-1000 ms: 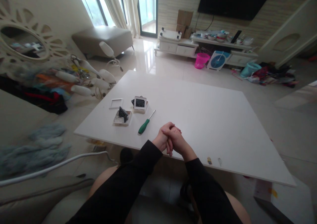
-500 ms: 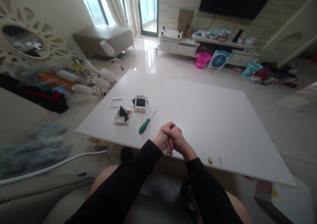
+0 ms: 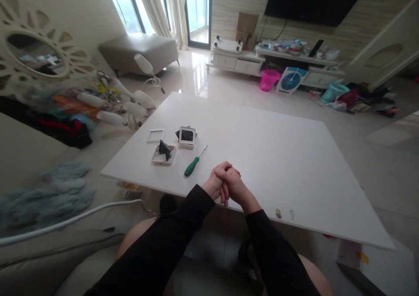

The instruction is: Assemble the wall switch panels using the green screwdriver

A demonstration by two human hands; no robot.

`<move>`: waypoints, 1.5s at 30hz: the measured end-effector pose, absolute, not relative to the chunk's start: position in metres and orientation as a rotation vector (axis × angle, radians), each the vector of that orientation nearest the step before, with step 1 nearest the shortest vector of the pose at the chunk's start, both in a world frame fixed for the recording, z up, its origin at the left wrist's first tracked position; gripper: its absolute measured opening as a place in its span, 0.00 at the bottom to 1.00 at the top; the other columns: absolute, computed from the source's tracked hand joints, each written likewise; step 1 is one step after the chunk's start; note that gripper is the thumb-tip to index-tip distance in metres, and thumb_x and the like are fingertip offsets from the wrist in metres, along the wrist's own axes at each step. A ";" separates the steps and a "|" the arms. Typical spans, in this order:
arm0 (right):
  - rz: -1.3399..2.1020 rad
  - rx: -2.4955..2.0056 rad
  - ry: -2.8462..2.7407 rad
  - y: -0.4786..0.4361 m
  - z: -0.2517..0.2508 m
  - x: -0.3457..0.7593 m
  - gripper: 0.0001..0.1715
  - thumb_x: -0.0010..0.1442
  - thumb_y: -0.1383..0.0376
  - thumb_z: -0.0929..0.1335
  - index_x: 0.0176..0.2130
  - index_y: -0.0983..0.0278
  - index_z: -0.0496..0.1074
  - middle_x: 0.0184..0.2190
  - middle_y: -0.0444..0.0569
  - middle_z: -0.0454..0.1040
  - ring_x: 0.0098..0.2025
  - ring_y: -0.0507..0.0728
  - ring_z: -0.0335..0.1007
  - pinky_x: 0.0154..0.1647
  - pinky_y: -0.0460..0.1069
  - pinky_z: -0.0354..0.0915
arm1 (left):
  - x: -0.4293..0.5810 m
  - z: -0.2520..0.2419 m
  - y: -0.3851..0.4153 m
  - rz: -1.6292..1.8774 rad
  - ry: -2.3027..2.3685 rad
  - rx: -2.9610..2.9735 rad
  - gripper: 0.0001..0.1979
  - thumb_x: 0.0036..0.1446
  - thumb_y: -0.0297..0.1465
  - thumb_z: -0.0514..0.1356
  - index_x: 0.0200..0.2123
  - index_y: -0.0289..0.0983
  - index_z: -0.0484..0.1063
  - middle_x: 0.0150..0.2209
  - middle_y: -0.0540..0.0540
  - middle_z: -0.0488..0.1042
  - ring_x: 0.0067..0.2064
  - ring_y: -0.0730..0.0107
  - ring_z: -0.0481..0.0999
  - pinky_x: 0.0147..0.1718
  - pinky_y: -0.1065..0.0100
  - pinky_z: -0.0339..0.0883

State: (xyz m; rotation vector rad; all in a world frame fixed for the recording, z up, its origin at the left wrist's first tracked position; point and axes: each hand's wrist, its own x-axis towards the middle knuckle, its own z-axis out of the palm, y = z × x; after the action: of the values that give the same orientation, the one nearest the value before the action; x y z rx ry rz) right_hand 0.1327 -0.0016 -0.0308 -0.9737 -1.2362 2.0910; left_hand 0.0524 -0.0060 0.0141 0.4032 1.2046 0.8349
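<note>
My left hand (image 3: 214, 183) and my right hand (image 3: 237, 187) are clasped together at the near edge of the white table (image 3: 262, 156), fingers closed round each other. No object shows in either one. Left of them lies a screwdriver (image 3: 192, 166) with a green handle, its metal tip pointing away. Beyond it sits a small white box (image 3: 163, 161) holding dark parts and a clear piece. Another white box (image 3: 187, 144) has a white-framed dark piece on top. A thin white square frame (image 3: 156, 135) lies flat at the far left.
Near the table's front edge, right of my hands, lie a small yellowish sticker-like piece (image 3: 278, 213) and a small pale piece (image 3: 292, 215). A white-shaded lamp (image 3: 135, 109) stands past the left edge. A pink basket (image 3: 269, 80) and a blue fan (image 3: 291, 80) stand across the floor.
The view has shifted very slightly. My hands stay clasped in the same spot, and the things on the table have not moved.
</note>
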 end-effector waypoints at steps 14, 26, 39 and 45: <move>2.063 -1.026 -1.244 -0.003 -0.031 0.136 0.42 0.57 0.39 0.68 0.06 0.57 0.57 0.05 0.52 0.62 0.06 0.53 0.60 0.07 0.46 0.52 | 0.057 0.006 -0.003 0.854 1.204 0.377 0.23 0.69 0.34 0.49 0.25 0.34 0.74 0.22 0.43 0.74 0.25 0.66 0.74 0.31 0.67 0.72; 2.071 -0.949 -1.212 -0.001 -0.035 0.134 0.42 0.57 0.41 0.69 0.06 0.57 0.56 0.05 0.52 0.63 0.06 0.53 0.61 0.07 0.45 0.51 | 0.055 0.009 -0.004 0.860 1.229 0.396 0.22 0.69 0.33 0.49 0.26 0.35 0.74 0.20 0.44 0.72 0.26 0.65 0.75 0.32 0.67 0.71; 2.065 -0.982 -1.242 -0.001 -0.033 0.134 0.43 0.56 0.37 0.68 0.06 0.57 0.56 0.04 0.52 0.61 0.06 0.53 0.60 0.06 0.45 0.49 | 0.055 0.006 -0.003 0.859 1.236 0.393 0.22 0.69 0.34 0.49 0.25 0.34 0.75 0.19 0.45 0.71 0.22 0.67 0.71 0.29 0.68 0.71; 2.063 -0.988 -1.238 -0.001 -0.035 0.135 0.43 0.57 0.37 0.68 0.06 0.57 0.55 0.05 0.52 0.62 0.07 0.53 0.61 0.07 0.44 0.51 | 0.055 0.006 -0.003 0.870 1.226 0.414 0.23 0.69 0.34 0.49 0.25 0.34 0.75 0.20 0.43 0.73 0.24 0.65 0.74 0.30 0.68 0.72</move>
State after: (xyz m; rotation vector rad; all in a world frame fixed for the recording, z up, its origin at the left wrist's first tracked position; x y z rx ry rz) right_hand 0.1347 -0.0010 -0.0348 -0.9883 -1.2382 2.0631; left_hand 0.0546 -0.0032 0.0057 0.4143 1.2264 0.8698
